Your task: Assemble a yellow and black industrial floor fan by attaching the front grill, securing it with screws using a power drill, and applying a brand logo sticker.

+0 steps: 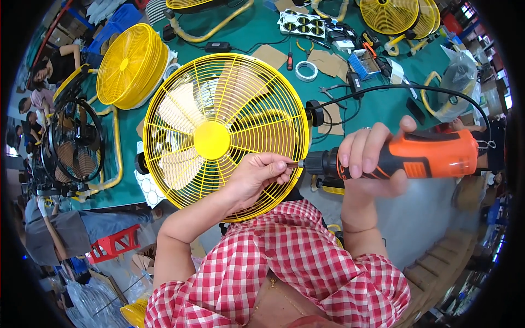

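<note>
My right hand (372, 156) is wrapped round an orange and black electric screwdriver (435, 156), held level with its tip toward the left. A black cable runs from its back end. At that tip, my left hand (260, 177) pinches with thumb and forefinger; whatever sits between them is too small to make out. Under my left hand is a yellow fan (212, 140) with a round wire grille, a solid yellow hub cap and metallic blades behind. The screwdriver's bit meets my left fingertips at the right rim of the grille.
On the green table (273, 38) lie a roll of tape (306, 71), a red-handled screwdriver (290, 60), pliers (333, 90) and cardboard scraps. Stacked yellow grilles (131, 65) stand at the left, near a black fan (76, 141). A red stool (115, 243) and other people are further left.
</note>
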{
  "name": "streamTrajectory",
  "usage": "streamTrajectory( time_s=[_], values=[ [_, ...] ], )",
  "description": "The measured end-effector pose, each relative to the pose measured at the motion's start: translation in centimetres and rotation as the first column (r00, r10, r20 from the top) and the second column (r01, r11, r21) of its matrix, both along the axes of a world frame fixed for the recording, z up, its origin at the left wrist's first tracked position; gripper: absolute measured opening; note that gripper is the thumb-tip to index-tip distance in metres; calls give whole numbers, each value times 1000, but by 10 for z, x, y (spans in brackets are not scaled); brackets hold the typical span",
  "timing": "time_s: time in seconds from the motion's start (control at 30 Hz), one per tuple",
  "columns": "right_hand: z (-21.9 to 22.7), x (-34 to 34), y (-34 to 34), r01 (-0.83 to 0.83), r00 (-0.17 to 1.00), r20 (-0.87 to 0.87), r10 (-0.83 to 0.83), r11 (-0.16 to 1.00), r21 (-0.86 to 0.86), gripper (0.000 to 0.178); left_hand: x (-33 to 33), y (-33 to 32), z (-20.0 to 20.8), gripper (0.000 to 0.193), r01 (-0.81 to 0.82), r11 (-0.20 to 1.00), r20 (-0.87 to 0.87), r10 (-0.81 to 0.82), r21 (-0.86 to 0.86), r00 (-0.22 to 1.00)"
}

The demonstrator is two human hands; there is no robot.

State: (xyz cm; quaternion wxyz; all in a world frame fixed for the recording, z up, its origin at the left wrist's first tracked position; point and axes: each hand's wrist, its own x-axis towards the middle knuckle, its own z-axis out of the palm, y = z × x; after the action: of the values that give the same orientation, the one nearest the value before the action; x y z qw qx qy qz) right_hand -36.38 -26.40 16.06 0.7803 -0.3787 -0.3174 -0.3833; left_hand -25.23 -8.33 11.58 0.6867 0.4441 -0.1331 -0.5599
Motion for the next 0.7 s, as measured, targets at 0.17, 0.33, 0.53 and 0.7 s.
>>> streamTrajectory(
  time_s=[0.17,0.33,0.53,0.7],
  values=[
    [2,1,-17,-98,995,27,99,995,-31,61,2,-9,9,25,130,989,-68,-125,74,990],
    [3,-2,-29,-84,996,8,83,990,116,60,3,-31,20,20,173,982,-94,-166,78,982],
    [13,-8,-42,302,953,-64,-296,944,132,58,24,-79,47,8,34,995,891,-97,92,443],
    [-6,11,-51,422,906,-62,-419,905,55,55,49,-113,44,11,143,984,990,-90,105,-107]
  ],
)
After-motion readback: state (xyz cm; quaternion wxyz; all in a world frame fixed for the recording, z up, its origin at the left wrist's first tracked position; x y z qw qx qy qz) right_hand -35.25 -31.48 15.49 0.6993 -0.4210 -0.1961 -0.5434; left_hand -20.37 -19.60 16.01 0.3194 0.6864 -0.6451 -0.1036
